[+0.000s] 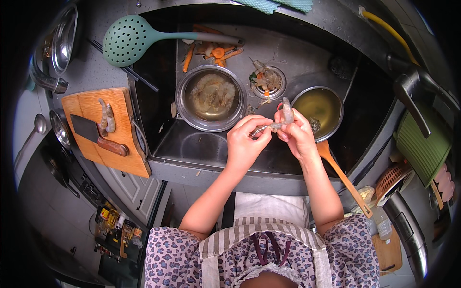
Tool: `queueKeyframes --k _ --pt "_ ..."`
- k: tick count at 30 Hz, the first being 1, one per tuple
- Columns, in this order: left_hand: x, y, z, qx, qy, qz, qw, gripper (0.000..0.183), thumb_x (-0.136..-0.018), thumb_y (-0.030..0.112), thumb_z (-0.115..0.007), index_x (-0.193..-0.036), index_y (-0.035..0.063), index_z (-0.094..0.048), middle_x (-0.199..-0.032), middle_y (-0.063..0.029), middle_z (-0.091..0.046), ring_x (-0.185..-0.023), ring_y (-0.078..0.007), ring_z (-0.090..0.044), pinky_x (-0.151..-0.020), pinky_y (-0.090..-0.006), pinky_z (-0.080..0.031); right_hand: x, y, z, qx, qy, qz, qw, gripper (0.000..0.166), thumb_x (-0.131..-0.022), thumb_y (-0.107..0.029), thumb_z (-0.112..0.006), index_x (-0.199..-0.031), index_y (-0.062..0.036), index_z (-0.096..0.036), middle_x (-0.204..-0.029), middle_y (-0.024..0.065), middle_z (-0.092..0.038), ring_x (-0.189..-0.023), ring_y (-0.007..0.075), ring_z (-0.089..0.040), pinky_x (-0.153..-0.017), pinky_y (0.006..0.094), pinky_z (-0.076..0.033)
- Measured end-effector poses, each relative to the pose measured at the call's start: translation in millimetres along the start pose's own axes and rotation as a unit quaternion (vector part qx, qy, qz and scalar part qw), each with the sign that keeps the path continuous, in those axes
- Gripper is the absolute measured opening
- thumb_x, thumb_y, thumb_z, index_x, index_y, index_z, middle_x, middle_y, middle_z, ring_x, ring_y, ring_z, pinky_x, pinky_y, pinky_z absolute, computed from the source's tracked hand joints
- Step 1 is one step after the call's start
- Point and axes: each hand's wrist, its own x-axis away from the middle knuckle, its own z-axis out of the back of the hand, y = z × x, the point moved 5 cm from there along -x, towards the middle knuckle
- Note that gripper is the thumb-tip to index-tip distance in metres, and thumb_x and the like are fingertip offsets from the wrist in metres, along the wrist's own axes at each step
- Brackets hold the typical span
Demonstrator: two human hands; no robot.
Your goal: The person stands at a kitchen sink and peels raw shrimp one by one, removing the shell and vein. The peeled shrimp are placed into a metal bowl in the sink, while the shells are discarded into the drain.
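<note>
My left hand (250,138) and my right hand (297,133) meet above the sink's near part, both gripping one raw shrimp (287,111). The left fingers pinch its head end; the right fingers hold the body, whose other end points up. Left of them in the sink stands a metal bowl (180,104) with whole shrimp (213,94) in liquid. A metal bowl of yellowish liquid (318,104) sits beside my right hand. Shrimp scraps (268,80) lie over the drain. On a wooden cutting board (77,99) are shrimp (110,118) and a cleaver (86,128).
A green slotted skimmer (126,40) spans the sink's left edge, above dark chopsticks (138,77). Carrot pieces (219,53) lie at the sink's far side. A wooden-handled utensil (345,180) crosses the near right edge. The black faucet (410,90) stands at the right.
</note>
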Motion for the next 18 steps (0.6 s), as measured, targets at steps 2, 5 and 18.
queueKeyframes --k 2,5,18 --pt "1 -5 0 0.018 -0.001 0.012 1.0 0.018 -0.079 -0.006 -0.062 -0.096 -0.0025 -0.065 -0.098 -0.009 -0.06 -0.081 -0.014 -0.063 -0.066 -0.0244 -0.057 0 0 -2 -0.023 -0.015 0.018 0.999 0.018 -0.078 -0.003 -0.062 -0.093 -0.0023 -0.053 -0.086 0.0034 -0.052 -0.06 0.0076 -0.045 -0.052 0.0205 -0.035" --pt "-1 -9 1 0.017 -0.025 0.03 0.999 0.02 -0.08 -0.006 -0.061 -0.099 -0.0024 -0.065 -0.098 -0.0091 -0.061 -0.08 -0.0139 -0.063 -0.066 -0.0241 -0.056 1 0 1 0.0 -0.032 0.05 0.998 0.019 -0.079 -0.002 -0.062 -0.097 -0.0015 -0.053 -0.09 0.0057 -0.053 -0.064 0.0098 -0.05 -0.054 0.022 -0.04" --pt "-2 -8 -7 0.203 -0.06 0.135 0.968 0.016 -0.084 -0.001 -0.062 -0.1 -0.0053 -0.064 -0.085 -0.0086 -0.064 -0.074 -0.0136 -0.064 -0.066 -0.025 -0.054 5 -8 0 0.167 -0.045 0.141 0.975 0.018 -0.083 0.004 -0.058 -0.1 0.0076 -0.054 -0.097 0.0109 -0.052 -0.071 0.0149 -0.058 -0.058 0.026 -0.051"
